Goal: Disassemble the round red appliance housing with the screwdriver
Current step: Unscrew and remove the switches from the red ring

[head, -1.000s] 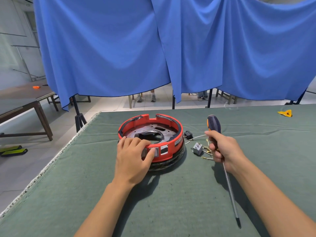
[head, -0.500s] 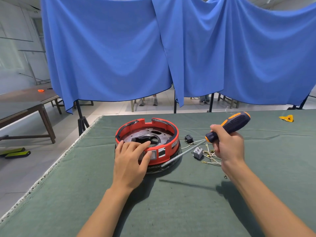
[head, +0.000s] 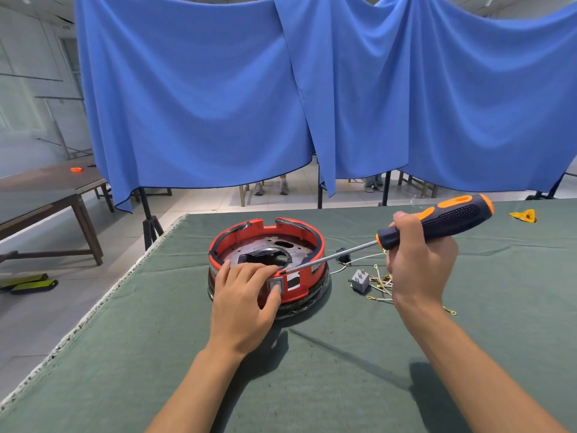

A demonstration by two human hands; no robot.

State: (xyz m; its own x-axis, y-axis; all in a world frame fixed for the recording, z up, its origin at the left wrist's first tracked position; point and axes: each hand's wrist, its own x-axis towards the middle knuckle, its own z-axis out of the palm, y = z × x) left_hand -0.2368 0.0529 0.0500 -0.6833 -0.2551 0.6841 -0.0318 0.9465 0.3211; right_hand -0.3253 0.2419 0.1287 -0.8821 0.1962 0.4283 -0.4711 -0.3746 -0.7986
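The round red appliance housing point(head: 307, 245) sits on the green table cloth point(head: 312, 370), open at the top with a metal plate inside and a black base ring. My left hand point(head: 246, 298) rests on its near rim, fingers over the edge and thumb by a grey switch. My right hand point(head: 418, 264) grips the black and orange screwdriver point(head: 443, 220) by the handle. The shaft slants down to the left and its tip touches the inside of the near rim beside my left fingers.
A small grey plug part point(head: 360, 280) and loose wires with ring terminals point(head: 384, 284) lie right of the housing. A yellow piece point(head: 524, 215) lies far right. The table's left edge point(head: 103, 301) drops to the floor. Blue curtains point(head: 312, 95) hang behind.
My right hand has swung the screwdriver from shaft-down toward me to pointing left, then lifted the tip from the housing's outer side onto its near rim. My left hand stayed on the housing.
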